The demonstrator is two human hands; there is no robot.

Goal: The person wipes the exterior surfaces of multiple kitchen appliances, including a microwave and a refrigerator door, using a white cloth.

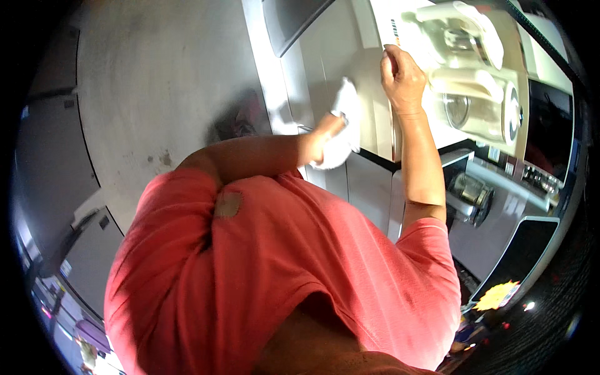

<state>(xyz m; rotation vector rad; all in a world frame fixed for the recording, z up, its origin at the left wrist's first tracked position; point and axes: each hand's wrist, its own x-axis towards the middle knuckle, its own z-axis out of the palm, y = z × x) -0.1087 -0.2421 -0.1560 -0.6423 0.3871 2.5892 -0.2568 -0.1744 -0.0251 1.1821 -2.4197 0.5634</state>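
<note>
A loosely bunched white cloth in the left hand, in front of glossy cream cabinet fronts.
The white cloth (pixel 349 128), blurred, hangs beside the cream cabinet fronts (pixel 319 65); contact is unclear. The left hand's (pixel 320 137) grip is clamped on it. The right hand (pixel 405 76) curls at the edge of the brightly lit white counter (pixel 439 132); whether its grip clasps anything, I cannot tell. Two clear jugs with cream handles (pixel 484 119) stand beyond.

Your right arm (pixel 420 156) reaches forward, your right hand (pixel 405 81) curled at the counter (pixel 437 134) edge; your left arm (pixel 262 156) bends inward, your left hand (pixel 320 136) blurred, gripping before that counter.
</note>
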